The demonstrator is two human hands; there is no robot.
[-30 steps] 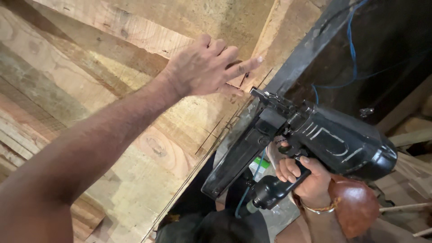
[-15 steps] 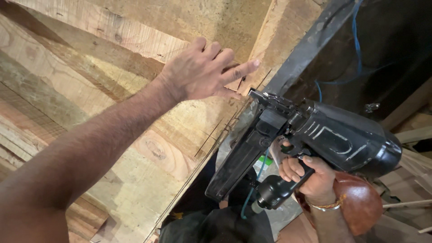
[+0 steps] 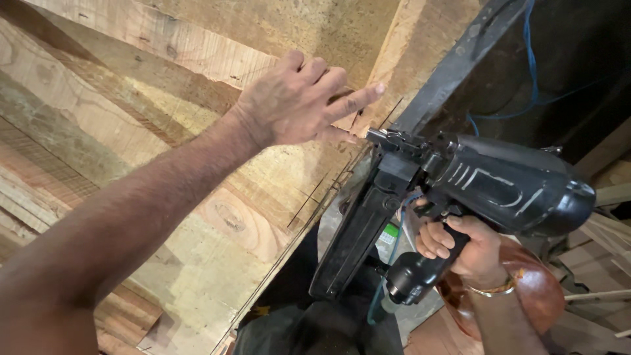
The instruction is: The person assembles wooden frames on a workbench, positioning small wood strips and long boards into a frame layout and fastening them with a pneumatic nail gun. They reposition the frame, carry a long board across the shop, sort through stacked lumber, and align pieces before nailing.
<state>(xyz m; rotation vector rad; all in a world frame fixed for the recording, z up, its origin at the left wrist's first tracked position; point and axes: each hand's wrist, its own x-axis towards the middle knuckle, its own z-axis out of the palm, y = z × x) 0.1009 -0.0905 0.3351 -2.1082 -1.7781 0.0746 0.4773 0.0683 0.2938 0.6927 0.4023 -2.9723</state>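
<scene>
My left hand (image 3: 299, 98) lies flat on a pale wooden panel (image 3: 164, 164), fingers spread, holding a small strip of wood against the panel near its right edge. My right hand (image 3: 460, 246) grips the handle of a black nail gun (image 3: 480, 187). The gun's nose (image 3: 388, 139) points left and sits just below my left fingertips, close to the panel's edge. Its long black magazine slopes down to the lower left. A gold bangle circles my right wrist.
A dark metal bar (image 3: 453, 66) runs diagonally along the panel's right edge. Blue cable (image 3: 529, 79) hangs in the dark space at upper right. A brown rounded object (image 3: 536, 289) and stacked wood pieces (image 3: 605, 236) lie at lower right. A hose leaves the gun's handle.
The nail gun's nose has edged a little closer to my left fingertips. My left hand has stayed pressed on the panel in the same place.
</scene>
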